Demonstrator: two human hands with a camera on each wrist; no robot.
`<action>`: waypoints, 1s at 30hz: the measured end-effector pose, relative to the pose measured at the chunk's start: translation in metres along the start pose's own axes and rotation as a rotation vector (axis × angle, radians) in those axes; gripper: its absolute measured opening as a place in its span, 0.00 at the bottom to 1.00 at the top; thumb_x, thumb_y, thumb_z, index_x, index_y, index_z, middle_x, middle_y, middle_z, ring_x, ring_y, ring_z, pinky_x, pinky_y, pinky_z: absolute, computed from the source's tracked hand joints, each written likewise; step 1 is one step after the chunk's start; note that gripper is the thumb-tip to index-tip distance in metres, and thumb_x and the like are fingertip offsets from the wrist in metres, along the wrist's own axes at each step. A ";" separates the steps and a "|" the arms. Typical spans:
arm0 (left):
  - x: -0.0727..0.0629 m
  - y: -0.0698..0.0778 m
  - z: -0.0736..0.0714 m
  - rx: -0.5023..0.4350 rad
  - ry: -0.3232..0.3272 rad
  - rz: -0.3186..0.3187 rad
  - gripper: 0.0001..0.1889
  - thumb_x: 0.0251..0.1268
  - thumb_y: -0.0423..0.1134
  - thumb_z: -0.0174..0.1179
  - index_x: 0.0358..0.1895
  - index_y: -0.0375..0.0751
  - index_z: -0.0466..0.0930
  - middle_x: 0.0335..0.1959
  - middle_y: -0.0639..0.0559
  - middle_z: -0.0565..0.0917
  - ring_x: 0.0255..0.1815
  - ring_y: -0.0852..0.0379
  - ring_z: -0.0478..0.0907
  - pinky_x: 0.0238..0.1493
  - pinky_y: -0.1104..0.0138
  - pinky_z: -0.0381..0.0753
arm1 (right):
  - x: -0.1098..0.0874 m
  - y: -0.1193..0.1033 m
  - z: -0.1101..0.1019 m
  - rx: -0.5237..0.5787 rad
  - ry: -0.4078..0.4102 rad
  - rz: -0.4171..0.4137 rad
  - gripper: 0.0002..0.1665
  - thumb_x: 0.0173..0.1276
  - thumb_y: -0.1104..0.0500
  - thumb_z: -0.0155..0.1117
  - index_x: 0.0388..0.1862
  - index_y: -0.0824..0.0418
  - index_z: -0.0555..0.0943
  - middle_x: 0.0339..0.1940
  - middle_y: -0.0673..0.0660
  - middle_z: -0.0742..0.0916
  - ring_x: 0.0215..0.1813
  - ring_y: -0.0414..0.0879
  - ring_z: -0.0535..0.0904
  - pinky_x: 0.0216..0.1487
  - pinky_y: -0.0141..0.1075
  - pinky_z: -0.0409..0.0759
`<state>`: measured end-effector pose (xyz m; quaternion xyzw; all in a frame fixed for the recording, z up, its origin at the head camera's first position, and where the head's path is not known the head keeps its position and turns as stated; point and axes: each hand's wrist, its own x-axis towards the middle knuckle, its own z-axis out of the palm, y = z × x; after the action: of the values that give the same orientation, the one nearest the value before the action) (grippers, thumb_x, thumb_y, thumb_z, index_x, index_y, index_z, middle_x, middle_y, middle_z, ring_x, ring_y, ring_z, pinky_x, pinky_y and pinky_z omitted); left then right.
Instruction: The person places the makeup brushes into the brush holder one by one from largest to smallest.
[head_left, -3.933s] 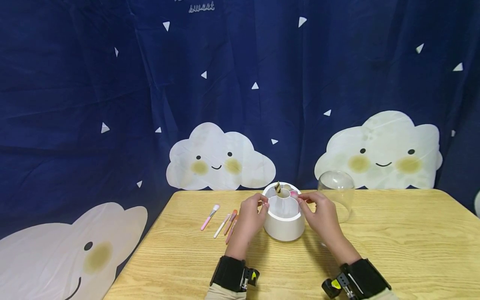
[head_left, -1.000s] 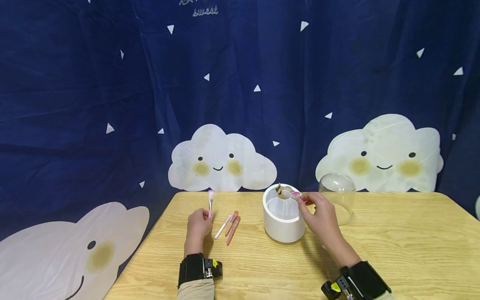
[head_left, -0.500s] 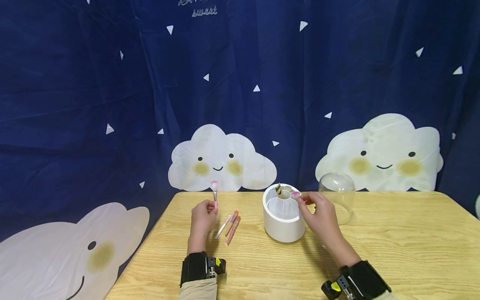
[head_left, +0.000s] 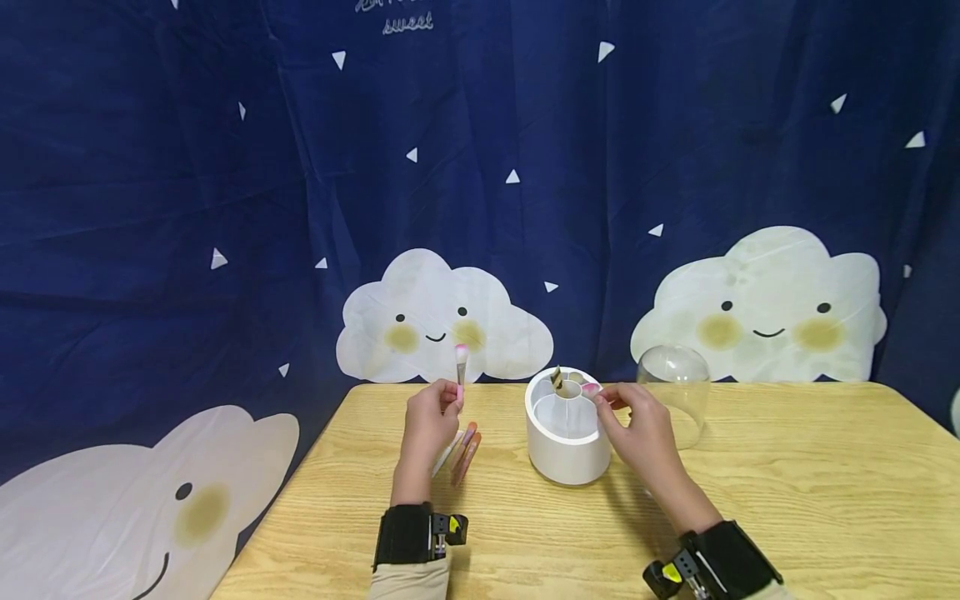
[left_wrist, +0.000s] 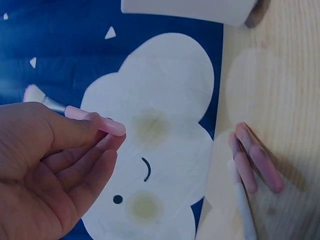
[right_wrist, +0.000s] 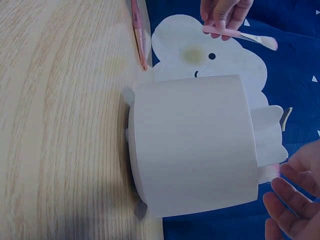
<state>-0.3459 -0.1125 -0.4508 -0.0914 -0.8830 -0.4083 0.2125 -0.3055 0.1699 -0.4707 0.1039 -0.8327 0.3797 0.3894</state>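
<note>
My left hand (head_left: 429,427) pinches a makeup brush (head_left: 461,372) by its pink handle, bristles up, in the air left of the holder. The left wrist view shows the brush's handle (left_wrist: 95,121) between thumb and fingers. A round white makeup holder (head_left: 568,454) with several compartments stands on the table. My right hand (head_left: 641,427) pinches at the right edge of its insert with thumb and fingertips, beside a pink item (head_left: 591,389). A gold-and-dark striped piece (head_left: 557,379) sticks up from the holder. Exact finger contact at the rim is partly hidden.
Several more brushes lie on the wooden table (head_left: 787,483) beneath the left hand, among them a pink one (head_left: 467,458) and a white one (head_left: 444,457). A clear dome cover (head_left: 675,392) stands behind the right hand. A blue cloud-print curtain (head_left: 480,125) hangs behind.
The left hand has left the holder, picked up the pink brush from the table, and raised it while moving right. The right hand stays at the holder's edge.
</note>
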 end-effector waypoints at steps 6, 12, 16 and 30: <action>-0.001 0.014 0.001 -0.048 -0.020 0.030 0.03 0.68 0.26 0.63 0.42 0.33 0.83 0.35 0.46 0.87 0.36 0.54 0.84 0.41 0.61 0.84 | 0.000 0.001 0.000 -0.007 -0.012 0.018 0.03 0.66 0.66 0.69 0.36 0.67 0.86 0.35 0.60 0.88 0.38 0.55 0.85 0.34 0.39 0.74; -0.002 0.027 0.003 -0.090 -0.031 0.086 0.03 0.68 0.26 0.63 0.42 0.32 0.83 0.35 0.45 0.88 0.36 0.54 0.85 0.39 0.64 0.84 | 0.000 0.001 0.001 -0.006 -0.009 0.017 0.04 0.66 0.65 0.69 0.35 0.66 0.86 0.35 0.60 0.88 0.38 0.55 0.85 0.34 0.39 0.73; -0.002 0.033 0.006 -0.135 -0.042 0.129 0.04 0.67 0.26 0.63 0.43 0.30 0.83 0.35 0.44 0.88 0.37 0.52 0.87 0.40 0.64 0.86 | 0.001 0.000 0.000 -0.001 -0.008 0.017 0.03 0.66 0.65 0.69 0.35 0.66 0.86 0.35 0.60 0.87 0.38 0.55 0.85 0.33 0.38 0.73; -0.006 0.053 0.019 -0.242 -0.129 0.134 0.07 0.69 0.25 0.61 0.45 0.34 0.85 0.38 0.45 0.88 0.42 0.51 0.87 0.44 0.62 0.87 | -0.001 0.000 0.001 0.014 0.011 -0.010 0.02 0.65 0.66 0.68 0.34 0.67 0.85 0.34 0.60 0.87 0.37 0.55 0.85 0.33 0.39 0.73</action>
<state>-0.3284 -0.0634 -0.4281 -0.2012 -0.8310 -0.4900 0.1697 -0.3058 0.1689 -0.4718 0.1088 -0.8273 0.3842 0.3951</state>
